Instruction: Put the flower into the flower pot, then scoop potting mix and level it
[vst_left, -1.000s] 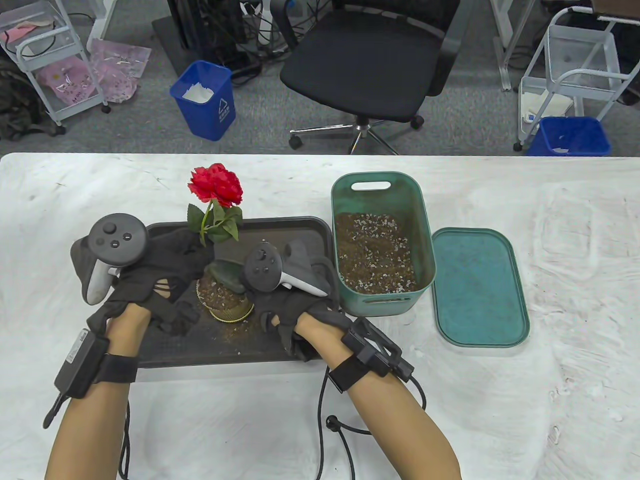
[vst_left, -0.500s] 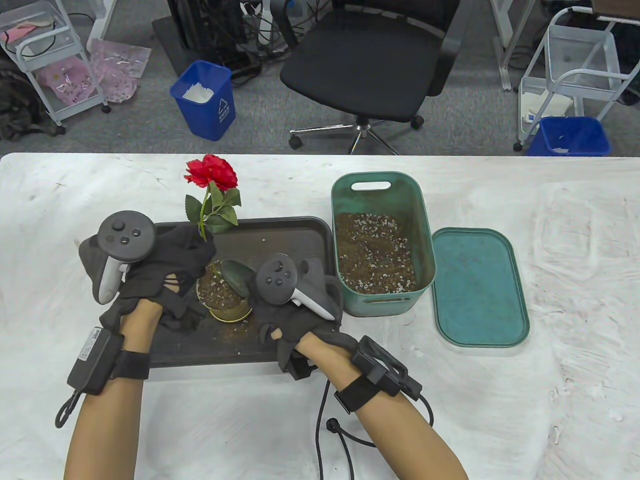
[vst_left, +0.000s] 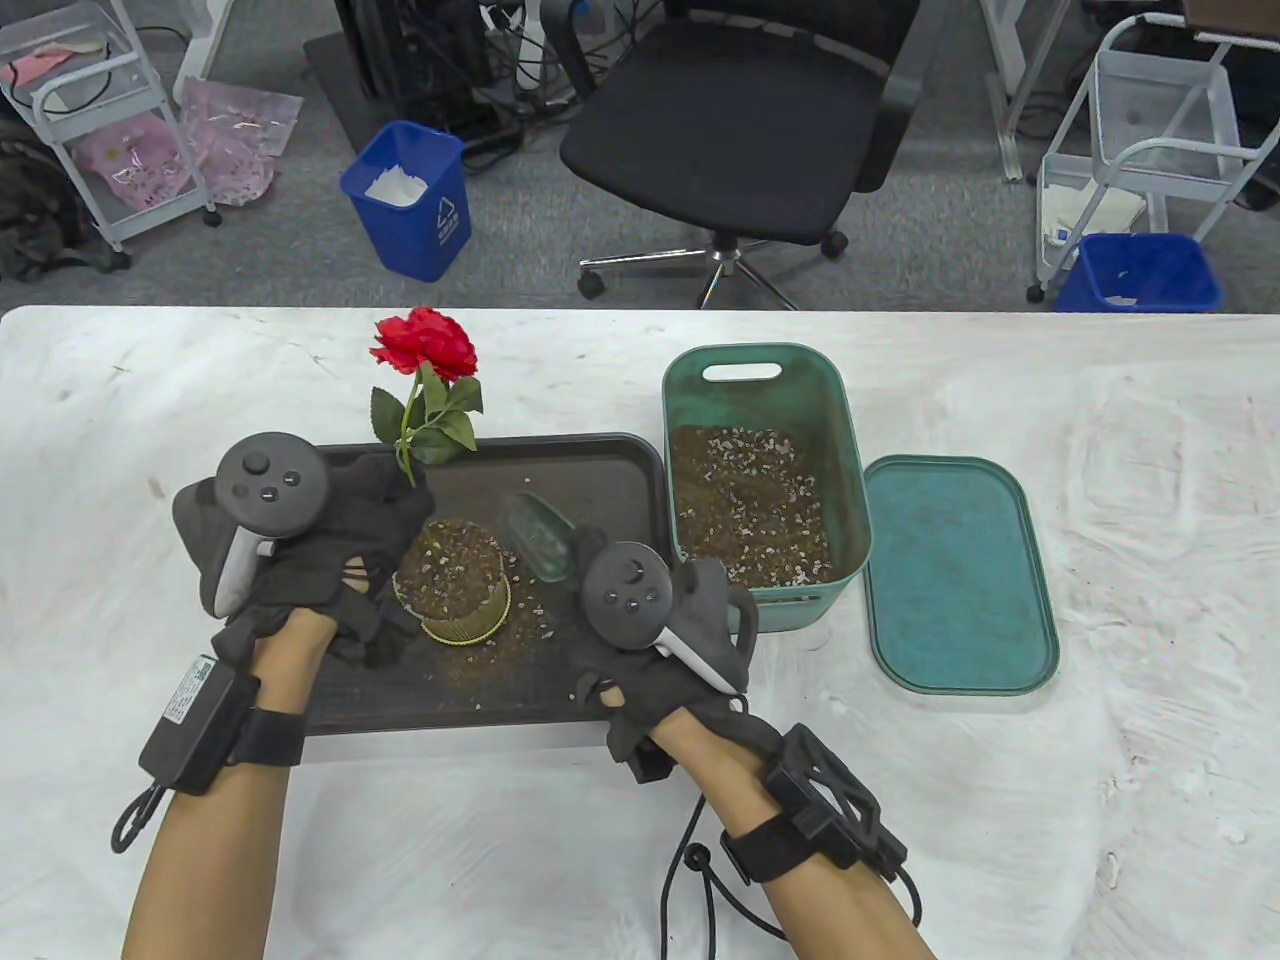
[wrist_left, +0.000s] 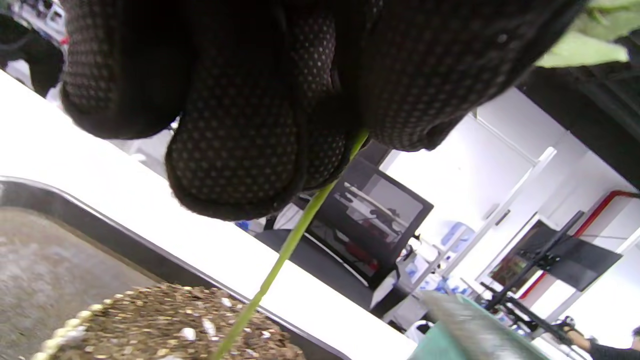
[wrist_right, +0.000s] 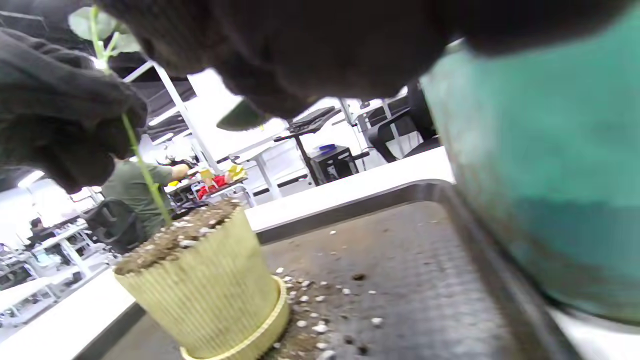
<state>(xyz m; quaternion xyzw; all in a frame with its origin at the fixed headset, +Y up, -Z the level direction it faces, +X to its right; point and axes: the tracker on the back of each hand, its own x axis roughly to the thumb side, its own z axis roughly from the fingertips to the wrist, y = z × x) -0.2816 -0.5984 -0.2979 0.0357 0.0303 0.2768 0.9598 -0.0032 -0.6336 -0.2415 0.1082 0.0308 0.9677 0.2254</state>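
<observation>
Flower (vst_left: 425, 345) stands upright in the soil-filled flower pot (vst_left: 452, 580) on the black tray (vst_left: 590, 470), its stem pinched by the left hand (vst_left: 330, 540). At the pot's three o'clock, the right hand (vst_left: 660, 620) grips a green scoop (vst_left: 540, 535).

Beyond the white-covered table (vst_left: 1100, 560) stands a black office chair (vst_left: 735, 120) on grey floor, with a blue bin (vst_left: 408, 200) to its left (white paper inside). Another blue bin (vst_left: 1140, 272) sits far right, below a white wire cart (vst_left: 1150, 130); a second cart (vst_left: 80, 110) stands far left.
</observation>
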